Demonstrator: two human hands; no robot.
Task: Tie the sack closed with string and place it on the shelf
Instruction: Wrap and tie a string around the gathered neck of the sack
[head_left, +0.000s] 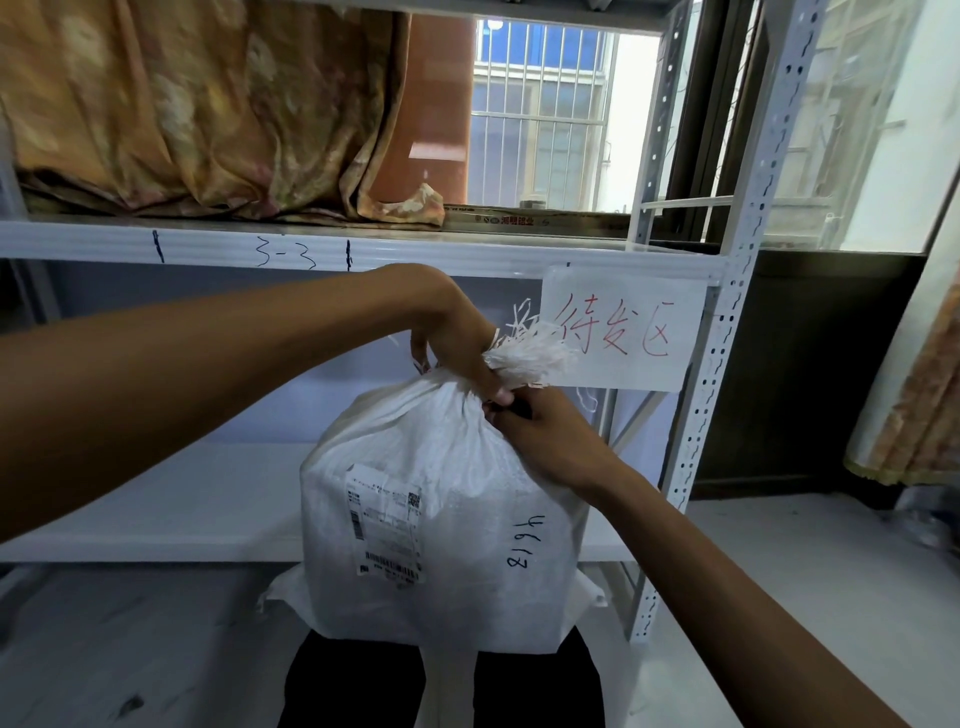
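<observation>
A white woven sack (441, 525) with a shipping label and black handwriting rests on my lap in front of the shelf. Its mouth is gathered into a frayed tuft (524, 356) at the top. My left hand (452, 332) grips the gathered neck from above. My right hand (540, 436) pinches at the neck just below the tuft, fingers closed; a thin white string (587, 400) hangs behind it. Whether the string is knotted is hidden by my fingers.
A white metal shelf (171, 509) stands directly ahead, its lower board behind the sack. The upper board (415, 249) carries a folded orange curtain (197, 114). A paper sign (623, 327) hangs from it. The perforated upright (717, 364) stands to the right, before a window.
</observation>
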